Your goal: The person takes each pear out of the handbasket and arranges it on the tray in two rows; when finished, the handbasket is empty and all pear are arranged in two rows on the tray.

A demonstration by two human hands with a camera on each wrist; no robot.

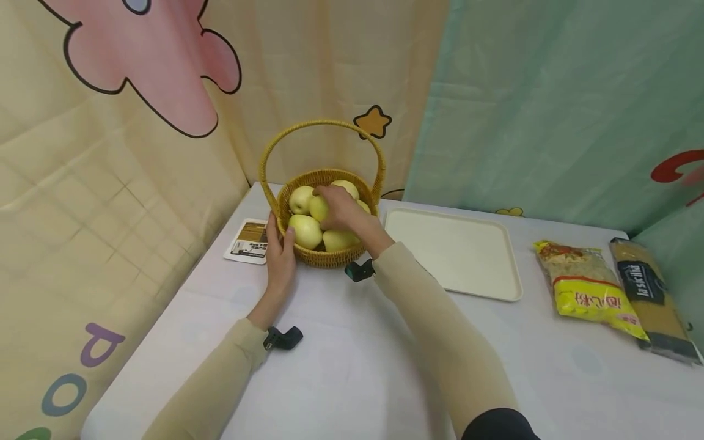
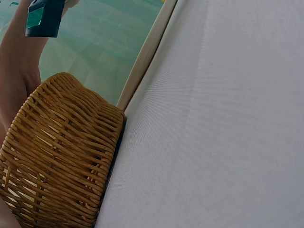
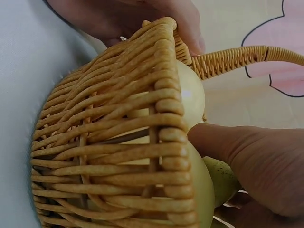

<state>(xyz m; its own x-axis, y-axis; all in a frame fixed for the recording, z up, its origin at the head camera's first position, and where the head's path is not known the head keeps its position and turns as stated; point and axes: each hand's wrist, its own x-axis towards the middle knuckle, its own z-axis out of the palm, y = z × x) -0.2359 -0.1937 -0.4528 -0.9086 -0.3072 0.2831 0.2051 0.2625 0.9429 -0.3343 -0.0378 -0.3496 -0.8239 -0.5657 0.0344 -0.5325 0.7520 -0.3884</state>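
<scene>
A round wicker basket (image 1: 328, 260) with a tall arched handle stands on the white table and holds several pale yellow pears (image 1: 305, 232). My left hand (image 1: 279, 256) grips its left side, the thumb over the rim in the right wrist view. Reaching in from the right, my right hand (image 1: 343, 211) holds a greener, speckled pear (image 3: 221, 179) among the others. Its thumb shows by the rim in the right wrist view; some of its fingers are hidden behind the fruit. In the left wrist view the woven basket wall (image 2: 61, 152) fills the lower left.
Right of the basket lies a cream tray (image 1: 453, 247). Further right are a yellow food packet (image 1: 591, 287) and a brown packet (image 1: 654, 299) with a black label. A small flat packet (image 1: 250, 242) lies left of the basket. Printed curtains (image 1: 308, 73) hang behind the table.
</scene>
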